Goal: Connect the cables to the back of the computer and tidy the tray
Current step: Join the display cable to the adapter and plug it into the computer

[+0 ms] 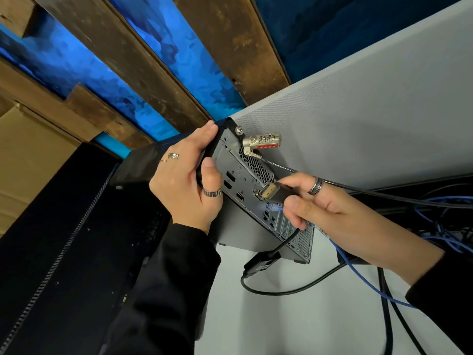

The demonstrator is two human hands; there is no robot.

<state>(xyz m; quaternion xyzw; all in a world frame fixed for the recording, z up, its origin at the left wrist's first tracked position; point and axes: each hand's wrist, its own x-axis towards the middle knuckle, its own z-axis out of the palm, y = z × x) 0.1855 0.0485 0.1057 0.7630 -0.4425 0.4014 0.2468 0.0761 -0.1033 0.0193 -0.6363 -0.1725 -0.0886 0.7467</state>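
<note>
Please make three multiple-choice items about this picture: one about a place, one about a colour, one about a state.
1. Where is the combination lock?
A. at the upper corner of the computer's back panel
B. on the floor
C. in the left hand

2. What colour is the thin network cable?
A. red
B. blue
C. yellow

3. What is the right hand doing?
A. resting open
B. holding a cable plug at the panel
C. turning the lock

Answers: 1 A, the lock hangs by the top screw; 2 B, it shows blue against the white wall; 3 B, its fingers pinch the plug while the left hand grips the case.
</note>
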